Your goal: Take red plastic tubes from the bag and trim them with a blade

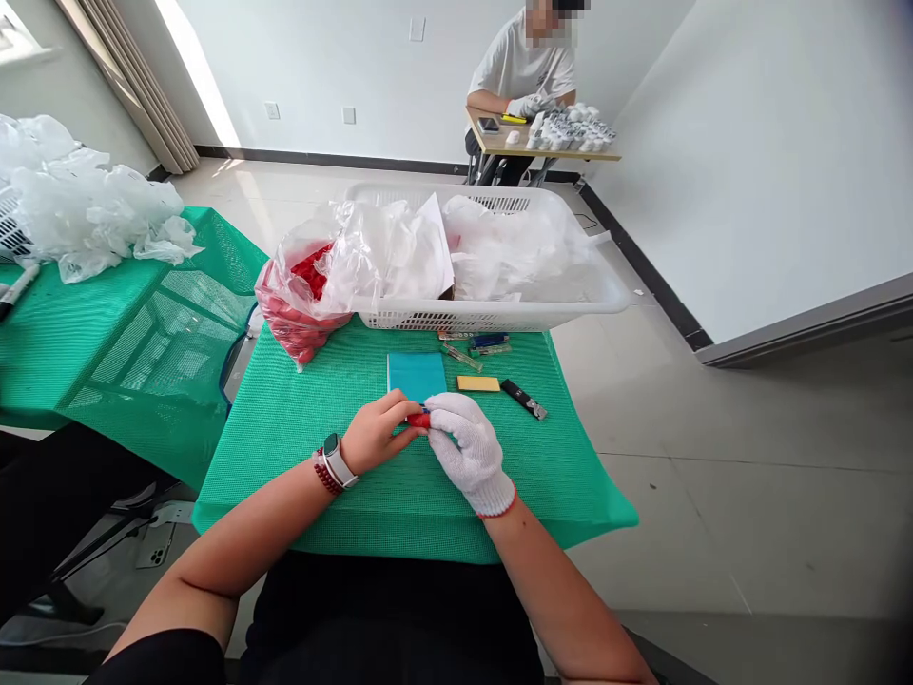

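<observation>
A small red piece [418, 420], its exact kind hard to make out, is pinched between both hands over the green mesh-covered table [306, 476]. My left hand [378, 433], bare and with a watch at the wrist, closes its thumb and fingers on one end. My right hand [467, 442], in a white knitted glove, grips the other end. A bit of blue shows at the fingertips, too small to name. Just beyond the hands lies a flat blue pad [416, 374]. Beside it are a yellow block [478, 383] and a black box-cutter-like tool [524, 399].
A white basket [499, 308] full of clear plastic bags stands at the table's far side. Left of it sits a bag of red pieces [303, 309]. Several slim tools [462, 357] lie before the basket. Another person [524, 71] sits at a far table.
</observation>
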Tool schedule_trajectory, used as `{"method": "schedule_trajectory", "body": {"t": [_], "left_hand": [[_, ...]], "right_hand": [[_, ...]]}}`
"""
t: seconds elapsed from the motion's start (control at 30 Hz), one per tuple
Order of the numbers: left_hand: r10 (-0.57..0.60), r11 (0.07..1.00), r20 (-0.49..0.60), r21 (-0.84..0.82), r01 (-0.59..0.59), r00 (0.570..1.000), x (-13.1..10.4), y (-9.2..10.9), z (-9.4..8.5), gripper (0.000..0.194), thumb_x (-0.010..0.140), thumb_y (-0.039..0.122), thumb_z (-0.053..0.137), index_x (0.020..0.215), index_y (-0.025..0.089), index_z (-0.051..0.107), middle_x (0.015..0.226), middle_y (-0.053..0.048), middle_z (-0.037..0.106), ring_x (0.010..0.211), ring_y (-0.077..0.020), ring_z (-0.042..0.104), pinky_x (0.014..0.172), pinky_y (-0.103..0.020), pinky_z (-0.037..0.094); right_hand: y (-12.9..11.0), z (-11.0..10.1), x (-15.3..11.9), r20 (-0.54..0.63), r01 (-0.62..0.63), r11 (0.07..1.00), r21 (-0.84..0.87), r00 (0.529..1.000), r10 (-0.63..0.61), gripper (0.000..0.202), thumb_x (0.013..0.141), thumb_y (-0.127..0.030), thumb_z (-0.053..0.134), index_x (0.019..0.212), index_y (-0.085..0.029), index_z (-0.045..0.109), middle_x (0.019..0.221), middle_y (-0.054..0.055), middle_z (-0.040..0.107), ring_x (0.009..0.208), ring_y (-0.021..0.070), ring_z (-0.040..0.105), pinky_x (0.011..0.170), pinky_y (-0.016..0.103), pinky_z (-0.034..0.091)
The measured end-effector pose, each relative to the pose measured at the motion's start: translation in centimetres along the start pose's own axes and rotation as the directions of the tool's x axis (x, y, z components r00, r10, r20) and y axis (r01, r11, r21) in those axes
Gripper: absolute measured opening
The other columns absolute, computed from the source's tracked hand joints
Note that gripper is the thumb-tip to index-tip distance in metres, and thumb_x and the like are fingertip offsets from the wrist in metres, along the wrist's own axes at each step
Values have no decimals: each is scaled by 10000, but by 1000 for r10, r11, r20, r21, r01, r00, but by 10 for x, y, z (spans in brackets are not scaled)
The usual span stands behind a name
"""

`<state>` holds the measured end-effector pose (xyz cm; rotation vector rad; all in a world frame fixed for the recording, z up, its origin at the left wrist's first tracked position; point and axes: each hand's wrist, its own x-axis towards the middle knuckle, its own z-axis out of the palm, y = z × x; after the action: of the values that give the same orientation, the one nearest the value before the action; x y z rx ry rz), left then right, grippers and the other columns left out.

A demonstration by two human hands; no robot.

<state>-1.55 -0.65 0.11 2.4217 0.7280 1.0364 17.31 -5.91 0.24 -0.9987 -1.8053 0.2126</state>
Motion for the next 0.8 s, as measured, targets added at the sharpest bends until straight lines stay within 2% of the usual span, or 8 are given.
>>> {"method": "schedule_trajectory", "body": {"t": [0.17,0.47,0.7,0.8], "left_hand": [[-22,999,120,-45,28,993,0,-3,-1,329,1032,412,391,983,174,614,810,-46,616,709,-158,590,635,-261,474],[-53,998,49,-30,54,997,0,0,-1,253,977,413,539,1058,189,625,855,-37,625,713,-136,595,635,-237,481],[-40,998,183,-30,46,982,-1,-2,-1,337,1035,421,383,972,170,599,746,-25,651,629,-139,591,591,-235,424],[-40,998,193,-45,49,980,-1,-3,-1,351,1048,397,347,912,179,587,704,-16,648,611,-137,594,586,-231,408]], "right_hand": [[-1,1,0,14,21,1000,0,1000,-21,253,867,-115,646,1084,-245,649,1139,78,685,1116,226,650,953,440,577],[-1,1,1,15,-2,1000,16,1000,1,247,878,-118,639,1080,-260,634,1127,74,678,1099,222,652,924,435,590],[1,4,0,44,38,999,-1,998,-38,299,838,-96,689,1087,-247,623,1147,79,675,1123,222,633,960,441,568],[1,5,0,66,51,999,-19,997,-50,295,843,-114,688,1095,-255,627,1152,74,675,1123,225,634,957,440,568]]}}
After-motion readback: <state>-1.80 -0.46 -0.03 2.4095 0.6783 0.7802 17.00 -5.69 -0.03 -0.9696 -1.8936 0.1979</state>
